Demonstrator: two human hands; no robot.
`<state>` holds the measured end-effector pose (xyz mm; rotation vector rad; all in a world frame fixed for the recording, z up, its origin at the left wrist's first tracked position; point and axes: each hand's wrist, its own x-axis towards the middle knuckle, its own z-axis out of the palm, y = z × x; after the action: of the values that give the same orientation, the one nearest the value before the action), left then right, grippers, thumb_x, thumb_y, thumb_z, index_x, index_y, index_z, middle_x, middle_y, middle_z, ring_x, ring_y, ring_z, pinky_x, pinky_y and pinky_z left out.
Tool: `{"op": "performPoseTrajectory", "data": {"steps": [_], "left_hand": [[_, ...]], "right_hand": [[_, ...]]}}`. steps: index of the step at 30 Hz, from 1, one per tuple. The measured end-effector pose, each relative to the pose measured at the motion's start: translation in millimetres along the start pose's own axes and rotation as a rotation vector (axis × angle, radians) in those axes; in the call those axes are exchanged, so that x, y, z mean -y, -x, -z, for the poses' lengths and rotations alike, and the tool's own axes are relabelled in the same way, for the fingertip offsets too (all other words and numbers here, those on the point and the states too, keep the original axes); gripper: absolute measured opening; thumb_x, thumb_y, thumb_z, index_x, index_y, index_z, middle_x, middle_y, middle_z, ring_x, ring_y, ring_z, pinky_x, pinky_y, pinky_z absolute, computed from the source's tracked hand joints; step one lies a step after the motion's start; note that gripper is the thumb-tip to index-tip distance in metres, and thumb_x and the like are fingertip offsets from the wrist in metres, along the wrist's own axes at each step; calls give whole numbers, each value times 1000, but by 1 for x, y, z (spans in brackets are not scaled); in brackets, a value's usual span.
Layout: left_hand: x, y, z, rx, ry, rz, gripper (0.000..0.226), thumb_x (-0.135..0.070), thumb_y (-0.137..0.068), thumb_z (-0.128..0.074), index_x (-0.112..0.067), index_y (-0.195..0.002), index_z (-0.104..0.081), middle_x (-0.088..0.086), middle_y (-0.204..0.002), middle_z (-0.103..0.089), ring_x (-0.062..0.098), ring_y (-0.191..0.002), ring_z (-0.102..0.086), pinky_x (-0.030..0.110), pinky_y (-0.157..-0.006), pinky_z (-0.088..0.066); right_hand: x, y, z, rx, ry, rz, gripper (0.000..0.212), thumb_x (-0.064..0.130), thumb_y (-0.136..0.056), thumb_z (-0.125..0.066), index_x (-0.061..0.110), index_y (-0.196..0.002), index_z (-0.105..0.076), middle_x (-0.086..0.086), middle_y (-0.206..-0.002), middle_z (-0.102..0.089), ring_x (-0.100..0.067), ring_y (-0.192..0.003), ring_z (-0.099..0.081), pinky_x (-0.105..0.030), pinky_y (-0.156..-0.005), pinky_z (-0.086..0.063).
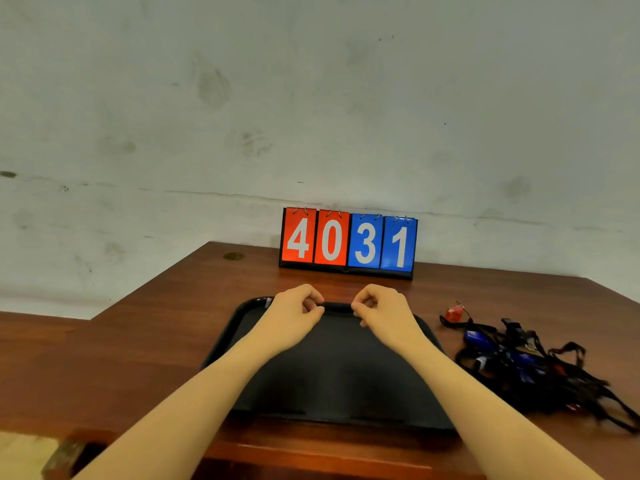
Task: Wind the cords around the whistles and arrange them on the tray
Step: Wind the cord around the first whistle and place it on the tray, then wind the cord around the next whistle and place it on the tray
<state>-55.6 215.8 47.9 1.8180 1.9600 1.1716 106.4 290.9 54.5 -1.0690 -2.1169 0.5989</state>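
Both hands, left (294,311) and right (382,311), grip far rim of black rectangular plastic tray (249,306); tangled black-corded whistles (526,362) right, on brown wooden counter (156,323).

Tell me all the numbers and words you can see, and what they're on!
"4" on the first red card of the flip scoreboard.
"0" on the second red card.
"3" on the first blue card.
"1" on the second blue card.
No print can be made out on the tray or the whistles.

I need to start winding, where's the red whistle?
The red whistle lies on the table right of the tray, at the far end of the tangled pile.
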Motion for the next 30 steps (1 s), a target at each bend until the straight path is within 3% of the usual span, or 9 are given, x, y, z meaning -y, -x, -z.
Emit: {"op": "performPoseTrajectory", "data": {"steps": [9,12,16,22,27,30], "left_hand": [[-71,-13,-73,145,20,-135,13,-21,-91,-53,-23,-102,-59,-7,-93,-60,6,-84,-58,21,-78,-49],[-89,-24,-101,194,-3,-179,13,-21,-91,-53,-23,-102,-60,-9,-94,-58,4,-87,-56,24,-82,-49],[-108,-39,-135,234,-30,-239,16,-17,-91,-51,-19,-103,-62,-5,-100,-61,7,-89,-56,29,-86,-50],[-116,-68,-174,275,-119,-234,25,-11,-91,-48,-15,-111,-62,3,-117,-57,18,-103,-55,39,-93,-47],[-117,-89,-192,336,-186,-237,38,-11,-90,-53,-17,-128,-52,4,-128,-49,22,-116,-48,39,-100,-42],[-112,-94,-199,407,-247,-258,36,-20,-91,-54,-22,-127,-53,2,-126,-50,23,-114,-48,43,-101,-40]], "right_hand": [[-66,33,75,-153,185,-104,9,15,-89,-54,18,-83,-61,2,-80,-64,-11,-72,-59,-22,-64,-48],[-90,36,97,-145,312,-157,12,15,-90,-51,21,-90,-61,3,-92,-64,-12,-77,-59,-30,-69,-51],[-118,34,113,-145,495,-205,18,14,-89,-50,14,-104,-60,-3,-106,-58,-21,-97,-55,-30,-72,-45],[-135,19,118,-57,682,-264,25,31,-87,-56,10,-100,-60,-9,-102,-59,-27,-97,-55,-35,-80,-45],[-139,12,118,-32,611,-288,10,13,-85,-53,12,-90,-61,-3,-92,-63,-26,-94,-59,-35,-88,-40],[-143,12,117,-52,547,-245,10,14,-88,-50,16,-93,-59,-1,-95,-61,-24,-96,-58,-36,-91,-40]]}}
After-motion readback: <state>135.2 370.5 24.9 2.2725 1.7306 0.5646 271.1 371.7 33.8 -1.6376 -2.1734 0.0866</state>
